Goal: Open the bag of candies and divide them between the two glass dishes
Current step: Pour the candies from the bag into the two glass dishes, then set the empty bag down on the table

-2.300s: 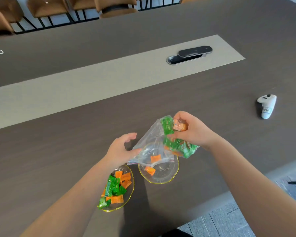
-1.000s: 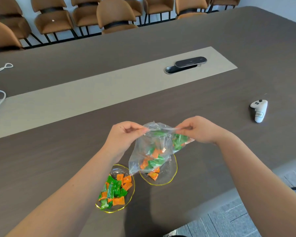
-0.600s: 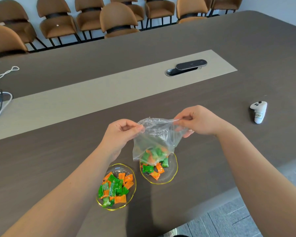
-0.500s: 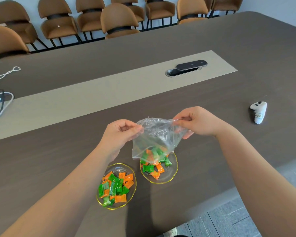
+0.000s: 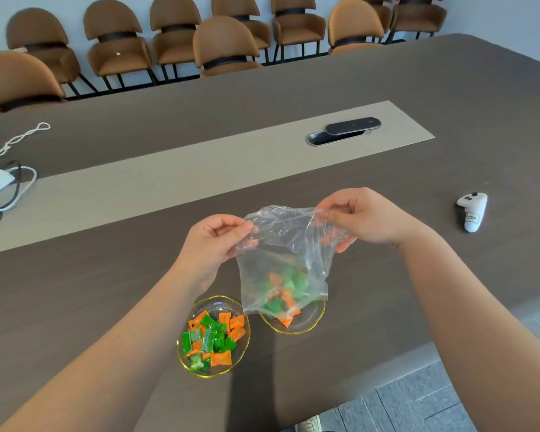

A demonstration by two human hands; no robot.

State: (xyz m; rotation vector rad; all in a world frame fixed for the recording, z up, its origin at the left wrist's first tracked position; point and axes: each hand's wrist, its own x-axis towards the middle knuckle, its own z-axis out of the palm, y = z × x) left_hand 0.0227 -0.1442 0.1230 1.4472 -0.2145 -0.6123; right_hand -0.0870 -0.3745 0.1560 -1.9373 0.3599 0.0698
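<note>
A clear plastic bag hangs mouth-down above the right glass dish. My left hand pinches its upper left corner and my right hand pinches its upper right corner. Green and orange wrapped candies show through the bag's lower part, over the right dish; I cannot tell which are still inside the bag. The left glass dish, yellow-rimmed, holds a pile of green and orange candies below my left wrist.
Both dishes sit near the front edge of a long dark table. A white controller lies to the right. A cable hatch sits in the beige centre strip, white cables at far left, brown chairs beyond.
The bag went from tilted in my right hand to held by its bottom corners with both hands, mouth down. Candies dropped into the right dish, and the bag rose slightly.
</note>
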